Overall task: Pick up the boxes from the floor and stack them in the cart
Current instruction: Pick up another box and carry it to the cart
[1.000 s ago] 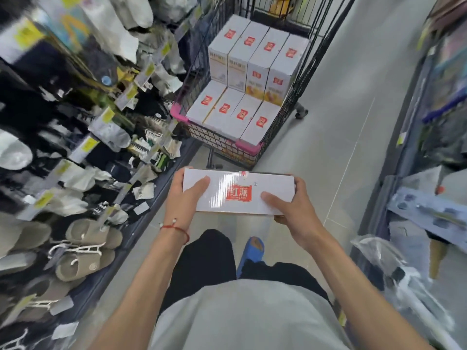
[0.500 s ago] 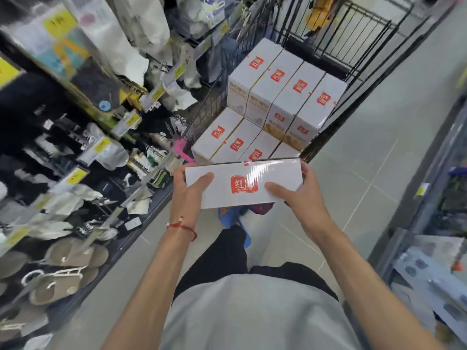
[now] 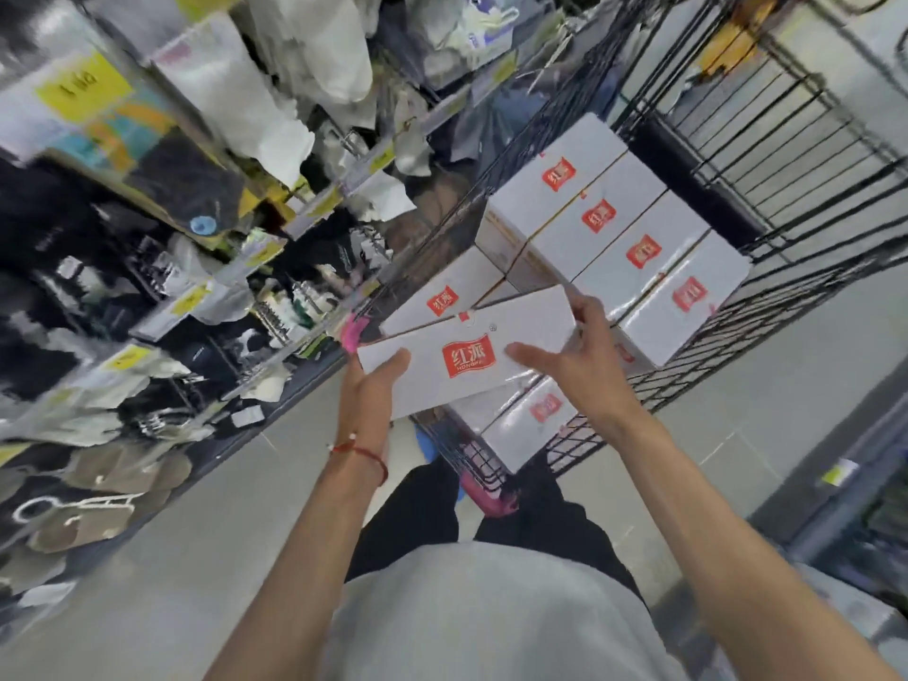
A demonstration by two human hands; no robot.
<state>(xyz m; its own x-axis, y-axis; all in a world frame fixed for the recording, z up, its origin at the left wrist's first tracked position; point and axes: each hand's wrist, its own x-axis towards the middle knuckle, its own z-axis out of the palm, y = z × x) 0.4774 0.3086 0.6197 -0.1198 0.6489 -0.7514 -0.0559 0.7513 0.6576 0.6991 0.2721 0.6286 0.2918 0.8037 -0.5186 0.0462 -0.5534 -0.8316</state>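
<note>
handling: box [image 3: 467,358] looked light and rigid, with a glossy, likely slick wrap; short ends were the best hold.
look: white, flat, oblong, red logo on top.
left hand [image 3: 373,385]: gripped the near end, thumb on top.
right hand [image 3: 584,366]: fingers curled round the far end.
position: tilted over the cart [image 3: 786,140] front, above the stacked boxes [image 3: 638,253].

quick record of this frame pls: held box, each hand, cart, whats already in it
held box: white box, red logo, tilted over the cart's near end
left hand: left hand grips its left end
right hand: right hand grips its right end
cart: black wire cart
contents: upper row of four boxes; lower row partly hidden
</note>
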